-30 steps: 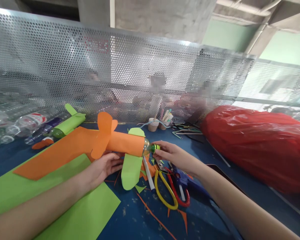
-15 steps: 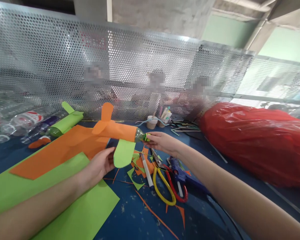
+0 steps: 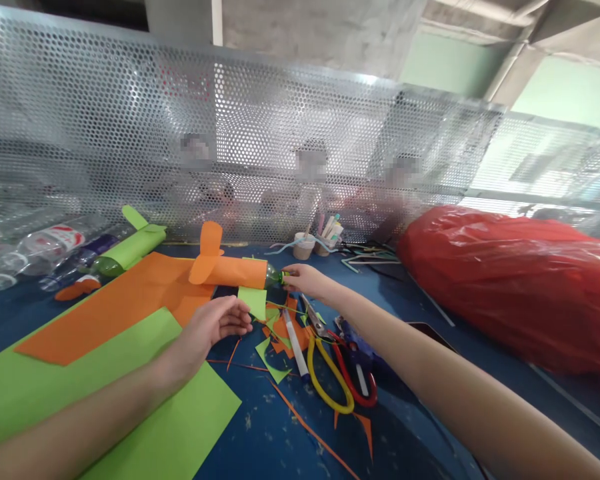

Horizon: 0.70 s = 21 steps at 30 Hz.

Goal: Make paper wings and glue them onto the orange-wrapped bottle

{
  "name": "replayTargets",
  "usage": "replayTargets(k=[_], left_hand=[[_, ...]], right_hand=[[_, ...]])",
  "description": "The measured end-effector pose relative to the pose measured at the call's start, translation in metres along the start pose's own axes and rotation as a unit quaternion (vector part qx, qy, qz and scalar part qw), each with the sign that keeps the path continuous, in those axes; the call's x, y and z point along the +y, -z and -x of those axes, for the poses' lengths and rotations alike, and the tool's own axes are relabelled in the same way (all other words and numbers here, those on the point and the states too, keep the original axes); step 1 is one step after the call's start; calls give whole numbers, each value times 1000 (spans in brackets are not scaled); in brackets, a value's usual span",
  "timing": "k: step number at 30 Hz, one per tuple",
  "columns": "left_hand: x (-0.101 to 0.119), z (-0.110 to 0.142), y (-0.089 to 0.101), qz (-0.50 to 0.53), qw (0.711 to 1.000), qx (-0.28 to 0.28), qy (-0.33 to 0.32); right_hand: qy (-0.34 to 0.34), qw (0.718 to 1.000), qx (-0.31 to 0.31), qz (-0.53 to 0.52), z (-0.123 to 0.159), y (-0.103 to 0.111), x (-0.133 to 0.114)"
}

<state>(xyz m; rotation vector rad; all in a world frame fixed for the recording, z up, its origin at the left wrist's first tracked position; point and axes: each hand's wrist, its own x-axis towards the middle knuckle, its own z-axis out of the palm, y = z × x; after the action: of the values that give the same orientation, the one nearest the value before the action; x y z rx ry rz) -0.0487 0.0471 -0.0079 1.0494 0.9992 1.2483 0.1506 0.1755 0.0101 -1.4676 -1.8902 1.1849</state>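
My right hand (image 3: 307, 280) pinches the green cap end of a plastic bottle (image 3: 274, 275) wrapped in orange paper. The bottle lies on its side, like a small airplane model. Orange paper fins (image 3: 211, 241) stand at its left end, and a light green paper wing (image 3: 253, 301) extends from its near side. In front of that wing is my left hand (image 3: 225, 321), loosely cupped with nothing visible in it. Scissors (image 3: 325, 360) with one yellow and one red handle, a white marker (image 3: 296, 343) and paper scraps (image 3: 283, 330) lie close by.
Orange (image 3: 105, 307) and green paper sheets (image 3: 180, 407) cover the left side, with plastic bottles (image 3: 45, 247) and a green-wrapped bottle (image 3: 130, 253) behind. A blue glue gun (image 3: 357, 340) lies under my right forearm. A red plastic bag (image 3: 505, 287) bulges at right; cups of pens (image 3: 325, 243) stand by the perforated metal screen (image 3: 280, 133).
The orange bottle has moved slightly left and turned, so less of the green wing shows. My left hand has come off the wing and moved right. My right hand keeps its hold.
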Motion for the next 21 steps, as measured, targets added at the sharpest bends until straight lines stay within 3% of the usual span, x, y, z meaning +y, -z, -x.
replayTargets(k=[5, 9, 14, 16, 18, 21], left_hand=[[-5, 7, -1, -157, 985, -24, -64], [-3, 17, -2, -298, 946, -30, -121], [3, 25, -3, -433, 876, -62, -203], [1, 26, -3, -474, 845, -80, -234], [-4, 26, -3, -506, 817, -91, -262], [-10, 26, -3, -538, 784, -93, -295]], right_hand=[[44, 990, 46, 128, 15, 12, -6], [108, 969, 66, 212, 62, 7, -23], [193, 947, -27, 255, 143, -32, -35], [248, 920, -67, 296, 166, -48, -31], [304, 891, -105, 320, 178, -60, -24], [330, 887, -110, 304, 182, -68, -13]])
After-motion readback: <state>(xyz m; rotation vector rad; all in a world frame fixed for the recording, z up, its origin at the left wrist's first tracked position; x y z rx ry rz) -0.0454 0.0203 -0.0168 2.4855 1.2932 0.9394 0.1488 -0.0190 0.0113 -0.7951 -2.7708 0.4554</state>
